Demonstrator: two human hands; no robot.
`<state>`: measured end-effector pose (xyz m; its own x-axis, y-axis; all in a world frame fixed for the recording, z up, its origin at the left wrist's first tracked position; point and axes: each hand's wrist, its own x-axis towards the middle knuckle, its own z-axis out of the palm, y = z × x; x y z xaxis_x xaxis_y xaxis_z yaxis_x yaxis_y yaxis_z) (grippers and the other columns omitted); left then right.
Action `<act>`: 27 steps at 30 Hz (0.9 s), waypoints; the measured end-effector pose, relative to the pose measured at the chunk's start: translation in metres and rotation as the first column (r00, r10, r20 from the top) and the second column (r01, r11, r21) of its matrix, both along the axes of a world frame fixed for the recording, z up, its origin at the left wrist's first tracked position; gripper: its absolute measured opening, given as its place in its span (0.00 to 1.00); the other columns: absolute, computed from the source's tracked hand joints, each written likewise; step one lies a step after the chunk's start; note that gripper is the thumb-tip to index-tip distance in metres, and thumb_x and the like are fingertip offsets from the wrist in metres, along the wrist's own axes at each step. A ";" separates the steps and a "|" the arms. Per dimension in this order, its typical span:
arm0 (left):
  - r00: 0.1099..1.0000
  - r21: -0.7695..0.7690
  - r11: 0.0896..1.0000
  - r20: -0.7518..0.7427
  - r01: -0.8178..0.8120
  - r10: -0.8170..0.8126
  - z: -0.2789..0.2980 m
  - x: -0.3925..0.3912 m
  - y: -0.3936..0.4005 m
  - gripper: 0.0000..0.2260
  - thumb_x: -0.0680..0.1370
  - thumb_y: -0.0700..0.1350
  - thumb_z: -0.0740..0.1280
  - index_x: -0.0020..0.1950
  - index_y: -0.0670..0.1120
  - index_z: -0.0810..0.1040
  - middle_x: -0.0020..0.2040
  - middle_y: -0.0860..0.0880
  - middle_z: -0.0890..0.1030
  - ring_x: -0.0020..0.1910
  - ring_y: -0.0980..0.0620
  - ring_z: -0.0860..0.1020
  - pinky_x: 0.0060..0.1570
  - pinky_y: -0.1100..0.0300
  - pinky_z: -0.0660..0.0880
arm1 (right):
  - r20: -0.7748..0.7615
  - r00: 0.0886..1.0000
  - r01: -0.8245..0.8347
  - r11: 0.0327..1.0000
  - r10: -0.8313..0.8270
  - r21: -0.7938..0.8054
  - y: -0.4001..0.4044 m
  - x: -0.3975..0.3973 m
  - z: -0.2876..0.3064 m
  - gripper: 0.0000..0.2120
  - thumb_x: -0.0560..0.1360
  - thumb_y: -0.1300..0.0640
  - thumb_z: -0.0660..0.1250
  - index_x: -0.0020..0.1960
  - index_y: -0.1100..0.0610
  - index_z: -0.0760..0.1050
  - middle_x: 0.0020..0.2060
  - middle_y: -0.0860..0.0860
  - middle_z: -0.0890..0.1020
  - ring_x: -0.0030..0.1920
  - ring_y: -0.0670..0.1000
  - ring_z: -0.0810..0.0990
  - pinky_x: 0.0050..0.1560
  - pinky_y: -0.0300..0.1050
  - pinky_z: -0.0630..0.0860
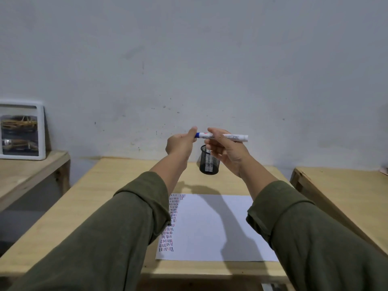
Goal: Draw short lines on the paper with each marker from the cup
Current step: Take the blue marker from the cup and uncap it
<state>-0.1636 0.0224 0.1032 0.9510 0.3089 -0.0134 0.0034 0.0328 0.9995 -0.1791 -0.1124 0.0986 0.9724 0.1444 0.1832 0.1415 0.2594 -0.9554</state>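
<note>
I hold a white marker level in the air above the table, its blue cap end pointing left. My right hand grips the white barrel. My left hand pinches the blue cap. Just below and behind my hands stands a black mesh cup with at least one more marker inside. The white paper lies flat near the table's front edge, with columns of short red, blue and black lines along its left side. Both forearms wear olive green sleeves.
The wooden table ends at the grey wall. A second wooden table stands to the right across a narrow gap. On a lower wooden bench at the left leans a white picture frame.
</note>
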 end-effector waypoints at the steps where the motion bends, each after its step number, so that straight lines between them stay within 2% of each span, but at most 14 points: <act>1: 0.999 -0.007 0.999 0.018 0.042 -0.042 0.000 0.000 0.000 0.15 0.74 0.58 0.67 0.43 0.46 0.80 0.39 0.54 0.80 0.46 0.52 0.76 0.45 0.60 0.71 | 0.002 1.000 -0.002 1.000 0.002 0.001 0.003 0.001 -0.001 0.07 0.76 0.53 0.65 0.51 0.53 0.78 0.40 0.52 0.83 0.37 0.47 0.81 0.40 0.38 0.76; 3: 0.988 -0.069 0.988 0.072 0.139 -0.134 -0.001 0.000 0.000 0.15 0.76 0.55 0.65 0.52 0.45 0.79 0.41 0.55 0.80 0.49 0.54 0.76 0.54 0.58 0.72 | 0.000 1.000 0.005 0.998 -0.005 0.055 0.007 0.004 -0.001 0.07 0.77 0.53 0.64 0.51 0.54 0.78 0.39 0.52 0.83 0.37 0.47 0.81 0.39 0.38 0.76; 6: 0.963 -0.155 0.954 0.124 0.258 -0.240 -0.004 -0.002 0.002 0.13 0.80 0.49 0.61 0.60 0.46 0.77 0.50 0.53 0.79 0.55 0.55 0.75 0.48 0.60 0.70 | -0.011 1.000 0.015 0.992 -0.013 0.122 0.009 0.008 0.001 0.06 0.77 0.54 0.64 0.49 0.55 0.78 0.37 0.52 0.84 0.36 0.47 0.81 0.39 0.38 0.76; 8: 0.947 -0.198 0.930 0.146 0.310 -0.285 -0.005 -0.001 0.002 0.12 0.81 0.48 0.60 0.61 0.49 0.77 0.55 0.53 0.78 0.58 0.57 0.73 0.51 0.60 0.68 | -0.015 1.000 0.005 0.989 -0.003 0.147 0.010 0.010 0.000 0.06 0.77 0.55 0.64 0.48 0.55 0.78 0.35 0.51 0.84 0.35 0.47 0.81 0.38 0.38 0.76; 11: 0.940 -0.284 0.898 0.165 0.335 -0.298 -0.006 0.002 0.001 0.09 0.81 0.47 0.59 0.55 0.52 0.78 0.53 0.58 0.79 0.59 0.59 0.74 0.55 0.59 0.66 | -0.020 1.000 -0.005 0.981 0.009 0.195 0.013 0.011 -0.004 0.06 0.77 0.57 0.63 0.48 0.56 0.78 0.34 0.51 0.84 0.35 0.47 0.81 0.38 0.37 0.77; 15: 0.964 -0.362 0.894 0.129 0.262 -0.231 -0.006 0.006 0.000 0.10 0.81 0.45 0.59 0.45 0.52 0.77 0.44 0.59 0.80 0.51 0.60 0.77 0.54 0.58 0.64 | -0.005 1.000 -0.009 0.982 0.010 0.190 0.015 0.013 -0.009 0.06 0.77 0.57 0.63 0.48 0.56 0.78 0.36 0.53 0.84 0.36 0.48 0.82 0.43 0.38 0.79; 17: 0.977 -0.378 0.901 0.098 0.212 -0.189 -0.007 0.007 0.000 0.10 0.81 0.44 0.59 0.43 0.52 0.77 0.42 0.58 0.80 0.46 0.62 0.78 0.50 0.58 0.65 | 0.012 1.000 -0.011 0.987 0.009 0.159 0.016 0.014 -0.013 0.06 0.77 0.57 0.63 0.48 0.56 0.78 0.36 0.53 0.84 0.37 0.48 0.82 0.45 0.39 0.79; 19: 0.988 -0.392 0.907 0.065 0.156 -0.142 -0.008 0.009 0.000 0.11 0.81 0.43 0.59 0.42 0.51 0.77 0.40 0.57 0.80 0.42 0.62 0.78 0.40 0.61 0.65 | 0.027 1.000 -0.013 0.991 0.010 0.137 0.018 0.014 -0.015 0.06 0.77 0.57 0.63 0.48 0.56 0.78 0.37 0.53 0.84 0.37 0.48 0.82 0.45 0.38 0.79; 21: 0.994 -0.404 0.908 0.040 0.110 -0.102 -0.008 0.010 0.001 0.12 0.80 0.42 0.60 0.41 0.51 0.78 0.39 0.56 0.80 0.39 0.63 0.78 0.34 0.63 0.62 | 0.035 0.999 -0.016 0.993 0.012 0.120 0.021 0.015 -0.017 0.06 0.77 0.58 0.63 0.48 0.56 0.78 0.37 0.53 0.83 0.37 0.48 0.82 0.44 0.38 0.79; 25: 0.997 -0.417 0.906 0.000 0.072 -0.079 -0.013 0.013 0.008 0.11 0.80 0.42 0.61 0.40 0.50 0.79 0.37 0.56 0.80 0.33 0.64 0.79 0.34 0.65 0.64 | 0.064 0.998 -0.025 0.999 0.022 0.040 0.025 0.017 -0.019 0.06 0.77 0.58 0.63 0.48 0.57 0.78 0.38 0.54 0.83 0.37 0.48 0.81 0.47 0.39 0.79; 27: 0.997 -0.429 0.902 -0.030 0.047 -0.066 -0.017 0.015 0.017 0.10 0.79 0.47 0.62 0.39 0.49 0.78 0.34 0.55 0.81 0.30 0.64 0.78 0.34 0.65 0.65 | 0.088 0.995 -0.037 0.999 0.040 -0.030 0.025 0.017 -0.020 0.06 0.77 0.60 0.63 0.48 0.57 0.79 0.38 0.54 0.83 0.39 0.49 0.82 0.51 0.42 0.78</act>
<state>-0.1481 0.0393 0.0863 0.9623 0.2098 -0.1734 0.0608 0.4554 0.8882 -0.1624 -0.0872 0.0784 0.9461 0.1876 0.2640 0.2167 0.2388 -0.9466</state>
